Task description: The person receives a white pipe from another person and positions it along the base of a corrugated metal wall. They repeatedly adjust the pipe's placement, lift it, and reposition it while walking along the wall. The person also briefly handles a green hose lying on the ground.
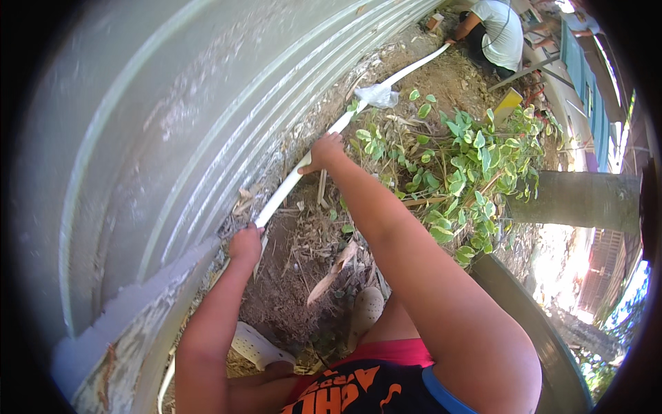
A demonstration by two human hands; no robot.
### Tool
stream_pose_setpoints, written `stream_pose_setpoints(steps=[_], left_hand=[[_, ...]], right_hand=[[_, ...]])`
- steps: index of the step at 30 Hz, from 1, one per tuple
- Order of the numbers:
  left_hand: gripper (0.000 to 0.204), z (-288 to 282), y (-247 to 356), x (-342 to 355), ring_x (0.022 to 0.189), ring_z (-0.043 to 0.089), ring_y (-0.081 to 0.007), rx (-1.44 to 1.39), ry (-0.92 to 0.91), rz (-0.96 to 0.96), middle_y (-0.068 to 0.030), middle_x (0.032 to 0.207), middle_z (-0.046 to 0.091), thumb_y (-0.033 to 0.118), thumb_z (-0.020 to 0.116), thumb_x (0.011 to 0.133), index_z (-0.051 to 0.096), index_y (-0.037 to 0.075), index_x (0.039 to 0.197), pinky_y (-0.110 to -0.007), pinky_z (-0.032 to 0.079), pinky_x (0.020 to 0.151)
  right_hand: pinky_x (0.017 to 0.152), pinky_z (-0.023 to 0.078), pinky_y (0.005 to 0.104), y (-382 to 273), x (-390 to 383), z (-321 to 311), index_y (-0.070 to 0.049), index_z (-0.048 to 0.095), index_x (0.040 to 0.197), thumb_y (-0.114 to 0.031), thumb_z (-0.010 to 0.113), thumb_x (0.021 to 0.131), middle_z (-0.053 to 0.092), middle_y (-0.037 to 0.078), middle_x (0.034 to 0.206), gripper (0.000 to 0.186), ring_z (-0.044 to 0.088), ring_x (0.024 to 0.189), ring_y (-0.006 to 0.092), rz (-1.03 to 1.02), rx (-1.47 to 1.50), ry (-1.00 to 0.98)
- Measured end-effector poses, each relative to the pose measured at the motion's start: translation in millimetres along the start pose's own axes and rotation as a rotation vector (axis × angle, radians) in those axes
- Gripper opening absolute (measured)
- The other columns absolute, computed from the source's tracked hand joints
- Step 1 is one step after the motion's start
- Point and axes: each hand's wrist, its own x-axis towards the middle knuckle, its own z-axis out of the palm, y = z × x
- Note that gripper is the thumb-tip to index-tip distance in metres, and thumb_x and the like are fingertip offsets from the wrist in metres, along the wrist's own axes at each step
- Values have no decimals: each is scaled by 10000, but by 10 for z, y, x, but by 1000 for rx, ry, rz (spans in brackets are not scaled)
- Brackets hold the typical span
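Observation:
A long white pipe (284,192) runs along the foot of a ribbed wall, away from me toward the top of the view. My right hand (324,152) is closed around it, with the arm stretched forward. Nearer to me, my left hand (246,243) grips the same pipe, its fingers partly hidden from above. A crumpled clear plastic bag (379,96) clings to the pipe beyond my right hand. At the far end, a crouching person in a white shirt (498,31) has a hand on the pipe.
The grey corrugated wall (158,131) stands close on my left. Leafy variegated plants (448,165) grow right of the pipe, near a post or trunk (576,200). Soil with dry leaves (289,290) lies between my clogs (258,345). A yellow object (508,103) sits behind the plants.

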Motion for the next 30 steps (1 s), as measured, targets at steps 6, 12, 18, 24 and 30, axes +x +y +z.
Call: stream_pose_setpoints(steps=[6,12,18,24,30], left_hand=[[398,84,18,47,879,718,-423,26,3,28,-239,910,722,394,493,1039,631,28,1112,-542,559,766],[399,75,70,62,893,723,-410,52,-32,21,-227,931,730,391,461,1052,635,32,1068,-534,561,782],[400,63,105,40,902,725,-400,57,-43,-14,-217,951,734,389,452,1057,642,37,1059,-524,565,792],[408,54,87,47,913,725,-393,58,-57,-12,-216,957,734,394,450,1056,643,35,1061,-514,568,802],[398,103,70,60,895,727,-396,51,-45,10,-217,932,734,395,460,1052,637,38,1067,-517,571,785]], right_hand=[[1136,352,565,81,28,73,220,296,1446,-806,808,543,255,472,1499,1459,282,1429,572,23,-1,34],[1172,292,566,104,36,155,223,159,1483,-775,827,551,213,470,1518,1519,258,1448,555,58,72,49],[1176,282,571,26,46,104,225,137,1485,-759,832,561,204,474,1518,1518,256,1450,554,83,42,2],[1159,318,567,-12,42,58,231,165,1477,-738,845,562,226,487,1499,1497,279,1435,565,88,24,11],[1162,320,555,13,42,67,234,166,1474,-702,876,550,217,488,1501,1494,278,1433,568,90,65,-8]])
